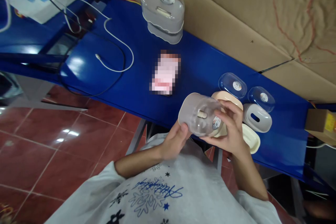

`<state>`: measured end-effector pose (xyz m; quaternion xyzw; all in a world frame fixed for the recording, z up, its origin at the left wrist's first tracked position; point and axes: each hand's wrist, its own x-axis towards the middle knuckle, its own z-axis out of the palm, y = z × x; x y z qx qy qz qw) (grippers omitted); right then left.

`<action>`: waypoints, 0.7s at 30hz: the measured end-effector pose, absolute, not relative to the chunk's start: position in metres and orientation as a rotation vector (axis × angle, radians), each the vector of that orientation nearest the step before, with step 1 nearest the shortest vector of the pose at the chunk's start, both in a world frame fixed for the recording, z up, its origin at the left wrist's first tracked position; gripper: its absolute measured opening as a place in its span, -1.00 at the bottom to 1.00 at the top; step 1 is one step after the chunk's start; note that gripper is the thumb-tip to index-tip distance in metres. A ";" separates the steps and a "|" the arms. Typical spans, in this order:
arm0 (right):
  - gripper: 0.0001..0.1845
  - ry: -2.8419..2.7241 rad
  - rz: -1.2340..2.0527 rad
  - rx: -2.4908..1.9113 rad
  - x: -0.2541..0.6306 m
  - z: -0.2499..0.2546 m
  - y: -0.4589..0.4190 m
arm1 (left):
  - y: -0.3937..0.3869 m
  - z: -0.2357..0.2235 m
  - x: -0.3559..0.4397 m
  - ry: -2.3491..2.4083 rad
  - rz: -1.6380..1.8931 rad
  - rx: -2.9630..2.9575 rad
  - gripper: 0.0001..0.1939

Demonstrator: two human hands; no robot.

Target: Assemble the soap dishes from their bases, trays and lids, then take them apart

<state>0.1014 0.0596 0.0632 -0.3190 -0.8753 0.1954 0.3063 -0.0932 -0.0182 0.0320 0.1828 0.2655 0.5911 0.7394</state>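
Above my lap, in front of the table's near edge, I hold a pale grey oval container (187, 112) with a clear cover and a round sticker. My left hand (174, 140) wraps its left end, thumb on the near side. My right hand (231, 126) grips the right end, fingers over the cover by the sticker. Just beyond my right hand lie a peach tray (228, 97), a cream tray (252, 140) and a whitish oval piece with a dark slot (258, 117). Two clear oval lids (229, 83) with round stickers lie behind them.
Stacked grey containers (162, 10) stand at the back of the blue table (199, 66), near a cardboard wall (223, 17). A pixelated phone-like object (166, 73) lies mid-table. White and black cables (131, 56) curl at left; a cardboard box (319, 124) is at right.
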 end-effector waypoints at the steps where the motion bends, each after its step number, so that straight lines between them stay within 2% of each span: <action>1: 0.07 -2.310 0.502 -0.846 0.099 0.061 0.059 | -0.017 0.033 -0.094 0.579 1.285 0.359 -0.29; 5: 0.10 -2.329 0.502 -0.867 0.090 0.054 0.061 | -0.012 0.029 -0.100 0.622 1.292 0.268 -0.21; 9: 0.05 -2.428 0.587 -0.892 0.084 0.057 0.081 | 0.002 0.023 -0.104 0.642 1.284 0.203 -0.16; 15: -0.14 -2.489 0.524 -1.087 0.068 0.057 0.152 | 0.018 0.033 -0.107 0.620 1.335 0.134 -0.37; 21: -0.12 -2.611 0.485 -1.276 0.040 0.038 0.198 | -0.002 0.025 -0.106 0.746 1.281 0.240 -0.54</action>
